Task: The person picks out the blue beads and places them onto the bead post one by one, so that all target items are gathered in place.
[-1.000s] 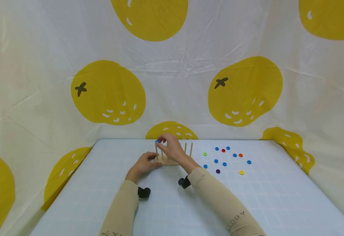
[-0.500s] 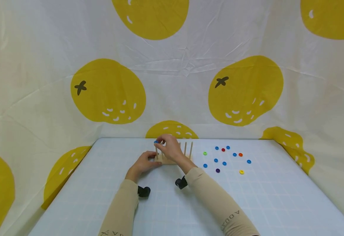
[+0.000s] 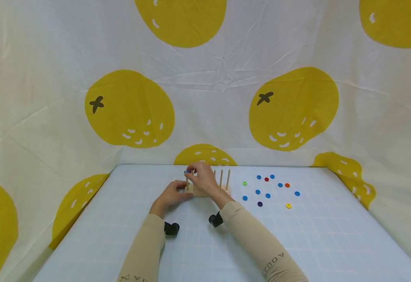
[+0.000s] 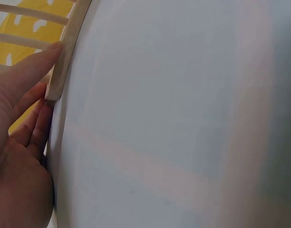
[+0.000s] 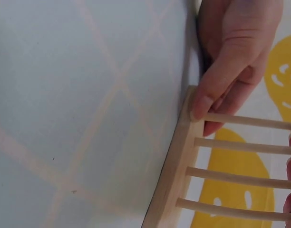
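At the far side of the table (image 3: 121, 231), left of the middle, stands a wooden rack (image 3: 199, 193) with a row of upright pegs. The left hand (image 3: 171, 194) grips the rack's left end, thumb on the near side and fingers about the end. The right hand (image 3: 204, 178) reaches across above the rack, pinching a blue ring (image 3: 186, 171) at the top of the leftmost peg (image 3: 187, 184); whether the ring is threaded on it I cannot tell. To the right of the rack, well apart from both hands, more rings lie scattered on the table: seven blue, with a green ring (image 3: 245, 183) nearest the rack's right end, a red ring (image 3: 267, 179), an orange ring (image 3: 287, 185), a purple ring (image 3: 260, 204) and a yellow ring (image 3: 288, 206). Behind hangs a white curtain (image 3: 209, 113) printed with yellow fruit.
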Demonstrator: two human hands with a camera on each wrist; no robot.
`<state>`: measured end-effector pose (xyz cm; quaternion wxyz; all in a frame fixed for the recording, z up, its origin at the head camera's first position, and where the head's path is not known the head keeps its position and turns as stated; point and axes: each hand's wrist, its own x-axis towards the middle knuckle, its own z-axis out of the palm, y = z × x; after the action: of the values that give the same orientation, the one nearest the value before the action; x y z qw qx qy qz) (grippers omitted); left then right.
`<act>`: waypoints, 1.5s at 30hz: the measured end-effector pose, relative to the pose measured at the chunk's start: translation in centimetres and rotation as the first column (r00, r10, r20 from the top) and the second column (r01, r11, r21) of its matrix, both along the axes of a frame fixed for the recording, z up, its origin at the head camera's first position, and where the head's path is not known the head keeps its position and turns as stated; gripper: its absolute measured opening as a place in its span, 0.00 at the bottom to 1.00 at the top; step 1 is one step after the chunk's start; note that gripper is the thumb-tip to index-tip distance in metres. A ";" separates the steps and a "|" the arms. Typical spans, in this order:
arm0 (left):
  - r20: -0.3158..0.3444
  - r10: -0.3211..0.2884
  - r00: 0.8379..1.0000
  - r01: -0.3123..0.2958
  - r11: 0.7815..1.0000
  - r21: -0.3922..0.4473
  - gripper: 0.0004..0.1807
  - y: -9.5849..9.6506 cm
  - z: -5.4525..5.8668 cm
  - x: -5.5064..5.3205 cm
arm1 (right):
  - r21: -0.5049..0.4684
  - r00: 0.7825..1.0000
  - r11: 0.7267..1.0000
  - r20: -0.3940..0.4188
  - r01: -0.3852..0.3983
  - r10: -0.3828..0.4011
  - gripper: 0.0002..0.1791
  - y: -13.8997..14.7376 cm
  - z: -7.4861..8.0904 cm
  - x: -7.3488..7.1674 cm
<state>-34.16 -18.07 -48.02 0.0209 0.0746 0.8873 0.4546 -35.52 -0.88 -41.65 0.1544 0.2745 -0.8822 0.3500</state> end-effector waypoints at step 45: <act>0.042 0.032 0.999 -0.031 0.999 -0.018 0.30 0.3 0.3 0.0 | -0.045 0.990 0.995 0.105 -0.090 0.095 0.17 3.9 2.3 1.6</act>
<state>-34.17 -17.80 -47.68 0.0333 0.0505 0.8916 0.4487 -33.91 3.02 -39.37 0.0960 0.2927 -0.8683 0.3888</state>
